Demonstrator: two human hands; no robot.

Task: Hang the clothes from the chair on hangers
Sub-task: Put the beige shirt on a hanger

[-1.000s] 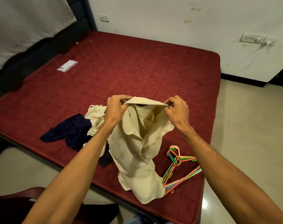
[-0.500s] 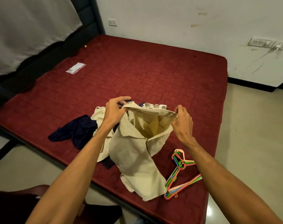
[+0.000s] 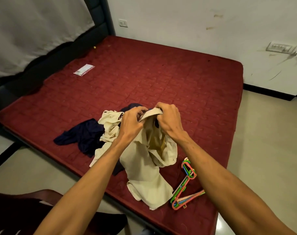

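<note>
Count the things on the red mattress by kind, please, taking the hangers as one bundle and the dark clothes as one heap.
Cream garments: 2, the held cream garment, gripped by left hand and right hand, and the second cream garment beside it.
Dark blue heap: 1.
Hanger bundle: 1.
Clear packet: 1.
Tiny yellow object: 1.
Total: 6.

Left hand (image 3: 131, 123) and right hand (image 3: 169, 120) bury their fingertips in the collar of the cream shirt (image 3: 144, 167). At its nine o'clock, navy garment (image 3: 83, 136) half-covered. Chair (image 3: 25, 209) cut off at seven. Packet (image 3: 84, 70) print unreadable.
</note>
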